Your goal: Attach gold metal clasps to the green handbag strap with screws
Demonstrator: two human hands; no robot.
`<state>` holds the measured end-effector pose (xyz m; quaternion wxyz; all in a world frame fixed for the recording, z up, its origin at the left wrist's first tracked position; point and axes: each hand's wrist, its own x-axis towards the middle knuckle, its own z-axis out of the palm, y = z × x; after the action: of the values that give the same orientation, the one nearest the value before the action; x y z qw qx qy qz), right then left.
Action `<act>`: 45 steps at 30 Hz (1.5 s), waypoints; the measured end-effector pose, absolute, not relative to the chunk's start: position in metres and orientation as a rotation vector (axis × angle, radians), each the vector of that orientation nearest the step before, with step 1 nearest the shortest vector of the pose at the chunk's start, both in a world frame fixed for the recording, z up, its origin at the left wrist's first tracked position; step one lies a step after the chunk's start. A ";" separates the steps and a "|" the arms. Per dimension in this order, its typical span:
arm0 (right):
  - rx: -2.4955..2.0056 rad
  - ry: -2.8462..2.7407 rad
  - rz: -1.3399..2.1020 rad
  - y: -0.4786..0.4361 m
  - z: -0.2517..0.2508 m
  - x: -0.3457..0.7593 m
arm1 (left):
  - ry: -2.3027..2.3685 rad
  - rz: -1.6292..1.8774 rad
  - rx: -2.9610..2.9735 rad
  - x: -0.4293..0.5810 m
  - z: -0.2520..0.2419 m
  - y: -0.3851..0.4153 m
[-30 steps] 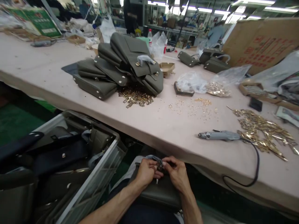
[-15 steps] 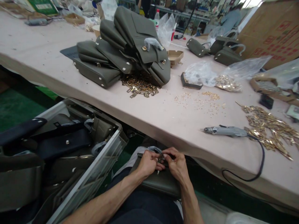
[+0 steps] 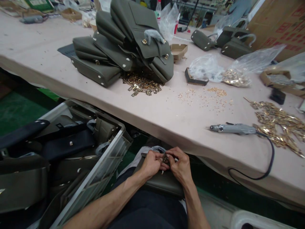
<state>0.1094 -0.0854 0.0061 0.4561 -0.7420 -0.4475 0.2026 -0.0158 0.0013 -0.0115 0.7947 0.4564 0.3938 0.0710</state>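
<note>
An olive-green handbag point(image 3: 164, 185) lies across my lap, partly covered by my arms and fingers. My left hand point(image 3: 151, 163) and my right hand point(image 3: 179, 163) meet over its upper part, fingertips bent and pinched together. Between them is a small dark metal fitting point(image 3: 166, 159), mostly hidden by the fingers, so its exact shape cannot be made out. The bag's handle point(image 3: 158, 148), wrapped in clear film, curves up just behind my hands.
A grey electric screwdriver point(image 3: 233, 128) lies on the table point(image 3: 152, 111), its cord drooping over the edge. Handbags point(image 3: 143, 38) are piled over metal plates point(image 3: 140, 83). Gold fittings point(image 3: 278, 121) spread at right, small screws point(image 3: 216, 91) mid-table. A crate point(image 3: 114, 149) of bags stands at my left.
The camera view has shifted slightly, so the table's things sit a little higher. Both hands stay together on the bag, with only small finger movements around the fitting.
</note>
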 end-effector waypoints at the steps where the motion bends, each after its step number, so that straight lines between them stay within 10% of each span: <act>1: -1.825 -1.106 0.492 -0.085 0.006 0.109 | 0.842 0.155 0.982 -0.016 -0.012 0.001; 45: -1.710 -0.811 0.784 -0.102 0.003 0.113 | 0.759 0.288 1.930 -0.016 0.018 -0.021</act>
<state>0.1127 -0.1021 0.0030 0.5197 -0.7132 -0.3383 0.3269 -0.0161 -0.0208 0.0179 0.5003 0.7982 0.3137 0.1191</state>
